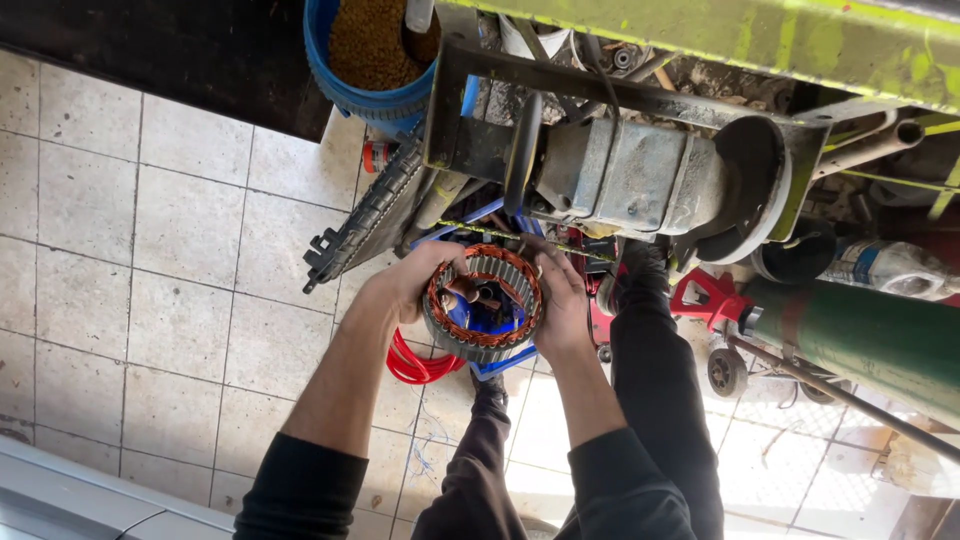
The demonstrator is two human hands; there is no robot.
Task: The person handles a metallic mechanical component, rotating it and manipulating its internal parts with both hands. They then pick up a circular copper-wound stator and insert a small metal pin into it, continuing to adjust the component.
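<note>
A round metal stator ring (pixel 484 342) with copper windings around its inner rim is held up in front of me, its open centre facing the camera. My left hand (pixel 422 277) grips its left edge, fingers curled over the rim. My right hand (pixel 561 300) grips its right edge. Both arms wear dark sleeves pushed up at the forearm. My dark-trousered legs (pixel 655 400) stand below the ring.
A grimy grey motor (pixel 640 175) hangs under a yellow-green machine frame (pixel 760 35). A blue bucket (pixel 372 98) of brown granules stands at the top. Red cable (pixel 415 365) lies on the tiled floor (pixel 150 250). A green gas cylinder (pixel 860 340) lies at right.
</note>
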